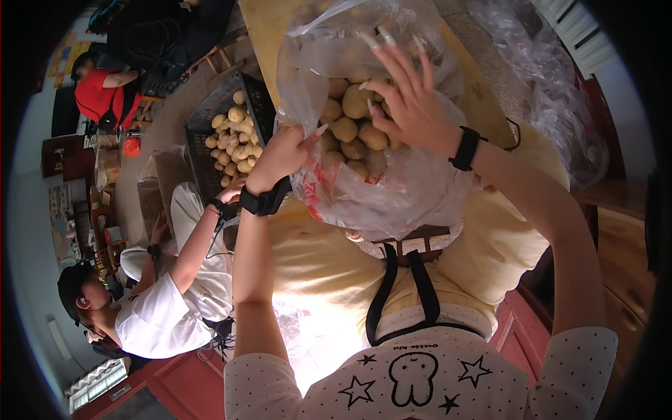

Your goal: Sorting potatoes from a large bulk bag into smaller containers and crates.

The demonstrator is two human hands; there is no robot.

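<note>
A clear plastic bag (388,205) with red print lies wide at the mouth before me, and many potatoes (345,129) show inside it. At its left edge my left hand (286,152) pinches the plastic film between thumb and fingers. Over the potatoes my right hand (412,102) is spread, its long-nailed fingers apart; the thumb and index finger are close above the potatoes, and whether they touch is not clear. Both my wrists wear black bands. The bag rests on a yellowish board (262,31), partly hidden beneath it.
Left of the bag stands a black plastic crate (197,142) of potatoes, with a co-worker's hand (231,193) at its near edge. That co-worker in white (157,320) sits close on my left. More crumpled plastic (562,105) lies at the right. A person in red (105,92) is farther off.
</note>
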